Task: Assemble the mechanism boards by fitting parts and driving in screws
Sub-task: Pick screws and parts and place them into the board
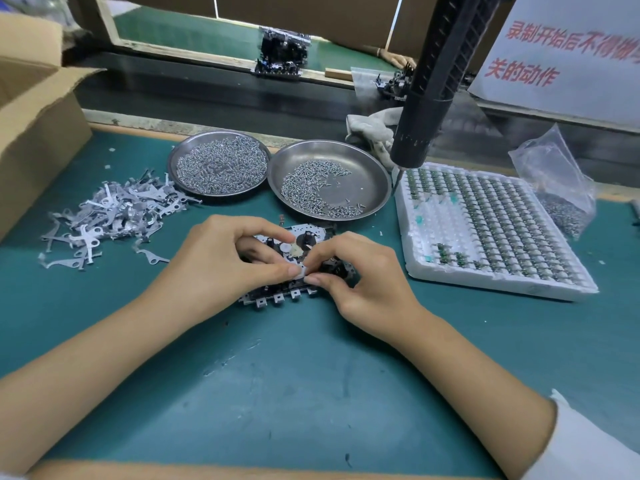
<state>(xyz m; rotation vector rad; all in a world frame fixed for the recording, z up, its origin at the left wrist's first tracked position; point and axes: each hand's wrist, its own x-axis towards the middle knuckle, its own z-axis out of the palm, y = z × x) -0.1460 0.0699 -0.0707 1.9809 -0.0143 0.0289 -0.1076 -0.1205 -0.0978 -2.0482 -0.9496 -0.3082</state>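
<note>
A mechanism board (277, 296), black and metal with tabs along its near edge, lies flat on the green mat at the centre. My left hand (228, 258) curls over its left part, thumb and forefinger pinching a small white part (302, 270) on the board. My right hand (360, 271) meets it from the right, its fingertips pinching the same white part. Much of the board is hidden under both hands. A black powered screwdriver (429, 98) hangs above the right side, its bit pointing down near the foam tray.
Two steel dishes of screws (218, 164) (329, 180) sit behind the board. A heap of grey metal levers (114, 213) lies left. A white foam tray (485, 230) of small components is right, a plastic bag (557, 181) beyond it. A cardboard box (31, 126) stands far left.
</note>
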